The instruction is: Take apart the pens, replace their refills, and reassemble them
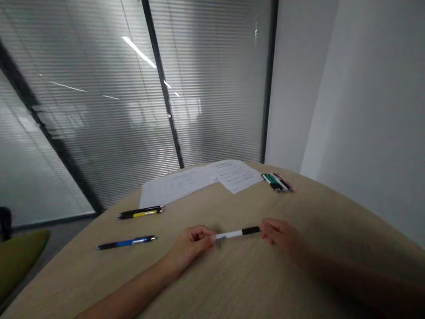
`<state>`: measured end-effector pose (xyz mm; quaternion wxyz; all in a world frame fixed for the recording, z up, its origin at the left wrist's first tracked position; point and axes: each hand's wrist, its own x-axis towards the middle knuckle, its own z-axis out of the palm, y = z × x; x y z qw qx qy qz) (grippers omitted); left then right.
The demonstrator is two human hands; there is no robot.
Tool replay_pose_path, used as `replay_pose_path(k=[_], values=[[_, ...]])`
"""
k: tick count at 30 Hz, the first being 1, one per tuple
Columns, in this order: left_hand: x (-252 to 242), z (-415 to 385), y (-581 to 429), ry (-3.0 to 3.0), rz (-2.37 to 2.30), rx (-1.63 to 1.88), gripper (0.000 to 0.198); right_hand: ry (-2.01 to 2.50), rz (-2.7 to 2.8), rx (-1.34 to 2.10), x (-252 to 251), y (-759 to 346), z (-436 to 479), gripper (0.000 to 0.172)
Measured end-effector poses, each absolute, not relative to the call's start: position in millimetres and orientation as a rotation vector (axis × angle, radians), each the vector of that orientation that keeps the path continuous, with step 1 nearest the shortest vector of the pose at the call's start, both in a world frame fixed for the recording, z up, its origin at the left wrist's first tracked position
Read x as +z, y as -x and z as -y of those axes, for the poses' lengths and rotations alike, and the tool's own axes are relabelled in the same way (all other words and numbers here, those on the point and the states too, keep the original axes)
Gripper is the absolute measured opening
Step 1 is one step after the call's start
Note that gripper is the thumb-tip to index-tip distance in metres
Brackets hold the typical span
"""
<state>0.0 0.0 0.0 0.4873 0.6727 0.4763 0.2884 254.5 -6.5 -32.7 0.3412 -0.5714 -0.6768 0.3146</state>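
Note:
A white pen (232, 234) with a black grip section stretches level between my two hands, just over the table. My left hand (194, 246) pinches its white end between thumb and fingers. At the black end, my right hand (277, 234) has its fingertips closed on the pen. Left of my left hand lies a blue and black pen (128, 242). Farther back on that side, a yellow and black pen (141, 214) rests beside a black pen (141, 209).
Printed paper sheets (179, 184) and another sheet (235, 173) lie at the table's far edge. A bunch of several pens (278, 182) is at the back right. The wooden table (232, 283) has a rounded edge. A green chair (25, 257) stands at the left.

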Motion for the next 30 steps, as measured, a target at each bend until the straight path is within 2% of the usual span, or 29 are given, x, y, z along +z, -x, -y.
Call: replay_pose_path(k=[23, 30], values=[[1, -8, 9, -1.762, -1.088, 0.489, 0.046, 1.413, 1.862, 0.747, -21, -247, 15, 0.030], [0, -5, 4, -1.712, -1.120, 0.698, 0.035, 1.321, 1.859, 0.791, -37, -250, 10, 0.034]])
